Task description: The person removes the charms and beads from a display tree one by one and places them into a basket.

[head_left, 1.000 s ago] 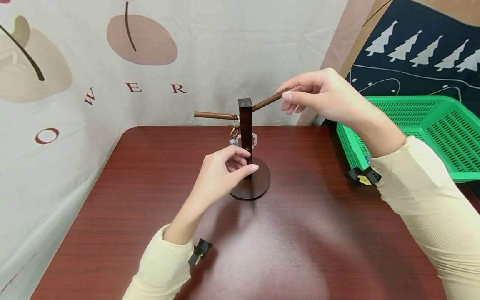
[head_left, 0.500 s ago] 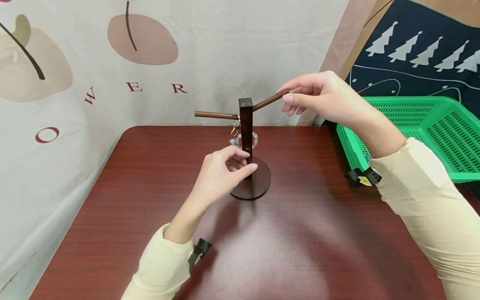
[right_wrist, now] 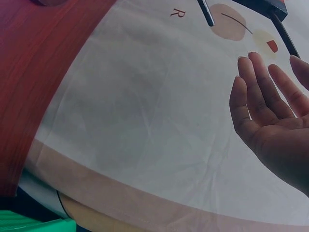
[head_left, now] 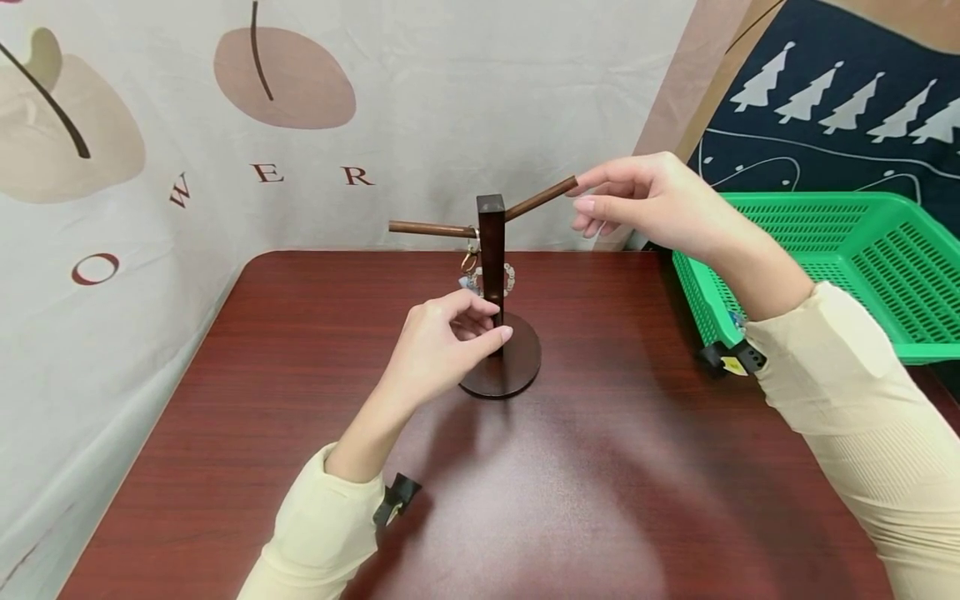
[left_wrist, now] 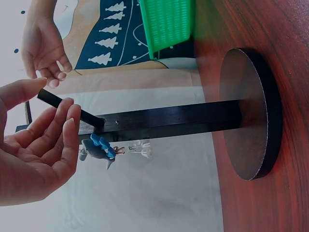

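Observation:
A dark wooden stand [head_left: 492, 250] with a round base and peg arms stands upright on the table. My left hand [head_left: 446, 346] is in front of its post, thumb and index finger apart. In the left wrist view, a short peg [left_wrist: 87, 116] passes between that thumb and the loosely curved fingers. My right hand [head_left: 645, 204] is at the outer end of the upper right peg [head_left: 540, 198], index fingertip right at it, thumb lower and apart. A keyring [head_left: 469, 262] with a blue-grey charm [left_wrist: 99, 149] hangs beside the post; a pale beaded bracelet [head_left: 510, 280] shows behind it.
A green mesh basket [head_left: 840, 250] stands at the right, under my right forearm. The reddish-brown table [head_left: 262, 417] ends at a printed white cloth [head_left: 450, 100] behind the stand. Another peg [head_left: 431, 228] sticks out to the left.
My right hand has slid a little right and down, from pinching the peg's end to just beyond it, uncovering its tip. The left hand has barely moved.

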Available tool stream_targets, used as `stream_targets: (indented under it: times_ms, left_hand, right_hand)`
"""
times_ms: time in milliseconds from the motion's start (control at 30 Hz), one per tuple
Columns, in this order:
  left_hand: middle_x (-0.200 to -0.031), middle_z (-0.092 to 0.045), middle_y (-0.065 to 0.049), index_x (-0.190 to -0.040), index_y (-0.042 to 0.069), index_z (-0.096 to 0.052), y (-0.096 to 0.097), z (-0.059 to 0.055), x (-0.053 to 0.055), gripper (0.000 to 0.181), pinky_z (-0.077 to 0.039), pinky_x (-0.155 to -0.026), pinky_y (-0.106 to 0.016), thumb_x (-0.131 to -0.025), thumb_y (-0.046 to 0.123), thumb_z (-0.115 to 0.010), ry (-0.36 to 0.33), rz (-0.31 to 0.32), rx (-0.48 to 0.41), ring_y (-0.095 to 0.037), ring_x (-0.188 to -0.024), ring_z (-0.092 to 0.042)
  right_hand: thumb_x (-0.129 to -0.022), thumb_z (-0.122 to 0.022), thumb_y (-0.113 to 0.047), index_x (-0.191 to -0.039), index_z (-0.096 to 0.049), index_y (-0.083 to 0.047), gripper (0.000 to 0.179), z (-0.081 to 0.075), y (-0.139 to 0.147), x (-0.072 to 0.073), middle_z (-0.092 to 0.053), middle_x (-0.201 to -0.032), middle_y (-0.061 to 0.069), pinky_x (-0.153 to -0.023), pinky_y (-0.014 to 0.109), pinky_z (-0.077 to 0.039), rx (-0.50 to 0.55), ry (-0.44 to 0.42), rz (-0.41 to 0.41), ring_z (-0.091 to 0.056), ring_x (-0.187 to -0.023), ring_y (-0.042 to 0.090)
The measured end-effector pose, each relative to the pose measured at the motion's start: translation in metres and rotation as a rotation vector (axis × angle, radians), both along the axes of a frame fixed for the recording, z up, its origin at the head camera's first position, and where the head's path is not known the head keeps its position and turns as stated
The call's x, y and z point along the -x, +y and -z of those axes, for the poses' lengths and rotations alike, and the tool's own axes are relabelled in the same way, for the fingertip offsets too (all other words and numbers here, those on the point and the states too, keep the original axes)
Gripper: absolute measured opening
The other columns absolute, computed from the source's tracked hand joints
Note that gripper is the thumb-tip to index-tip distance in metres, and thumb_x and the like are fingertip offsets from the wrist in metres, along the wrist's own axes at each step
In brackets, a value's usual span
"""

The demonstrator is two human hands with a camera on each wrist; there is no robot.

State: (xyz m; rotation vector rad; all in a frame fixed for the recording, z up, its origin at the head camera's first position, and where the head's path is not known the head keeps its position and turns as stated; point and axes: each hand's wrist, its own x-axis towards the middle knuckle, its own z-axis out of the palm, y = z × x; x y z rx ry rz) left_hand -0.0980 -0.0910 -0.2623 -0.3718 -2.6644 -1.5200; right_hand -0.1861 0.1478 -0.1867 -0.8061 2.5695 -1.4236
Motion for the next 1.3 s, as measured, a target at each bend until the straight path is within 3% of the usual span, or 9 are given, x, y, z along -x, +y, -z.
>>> stream_targets:
  times_ms: [400,800,1300]
  left_hand:
    - [-0.084,-0.067,-0.004,-0.094,0.004,-0.067,-0.011,-0.001,0.003,0.017,-0.049,-0.07,-0.026,-0.079,0.011,-0.068,0.005,0.048,-0.012,-0.013,-0.073,-0.062]
    - [-0.09,-0.067,-0.003,-0.096,0.007,-0.067,-0.031,-0.003,0.012,0.013,-0.047,-0.071,-0.031,-0.083,0.008,-0.065,-0.027,0.071,0.039,-0.016,-0.077,-0.062]
    - [-0.094,-0.066,-0.009,-0.103,0.004,-0.065,-0.049,-0.005,0.033,0.016,-0.042,-0.07,-0.031,-0.089,0.004,-0.057,-0.057,0.148,0.074,-0.016,-0.082,-0.059]
  right_hand:
    - [-0.09,-0.058,-0.011,-0.11,-0.059,0.002,0.025,0.01,0.008,0.001,-0.068,-0.082,0.005,-0.067,0.025,-0.051,0.051,-0.063,-0.007,-0.066,-0.072,0.015]
    - [-0.091,-0.056,-0.014,-0.113,-0.06,0.002,0.027,0.03,0.02,0.004,-0.067,-0.087,0.012,-0.07,0.025,-0.051,-0.005,-0.08,-0.007,-0.064,-0.077,0.018]
    - [-0.092,-0.055,-0.012,-0.113,-0.06,0.003,0.027,0.054,0.027,0.002,-0.067,-0.088,0.014,-0.069,0.027,-0.052,-0.012,-0.124,0.005,-0.064,-0.078,0.021]
